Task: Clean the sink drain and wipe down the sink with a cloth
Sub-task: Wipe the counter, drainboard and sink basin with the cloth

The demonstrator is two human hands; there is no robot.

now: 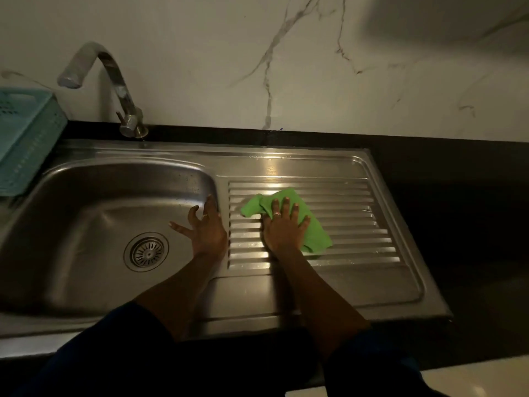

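Observation:
A stainless steel sink [94, 196] fills the left half of the view, with a round drain strainer [146, 251] at the bottom of its basin. To its right lies the ribbed draining board [352, 224]. A green cloth [312, 224] lies on the ribs, and my right hand [283, 229] presses flat on it with fingers spread. My left hand [207, 227] rests on the basin's right rim, fingers apart, holding nothing.
A curved metal tap [114, 81] stands behind the basin. A light blue plastic basket [25, 136] sits at the far left. Black countertop [463, 210] surrounds the sink unit, and a marble-patterned wall [286, 58] rises behind.

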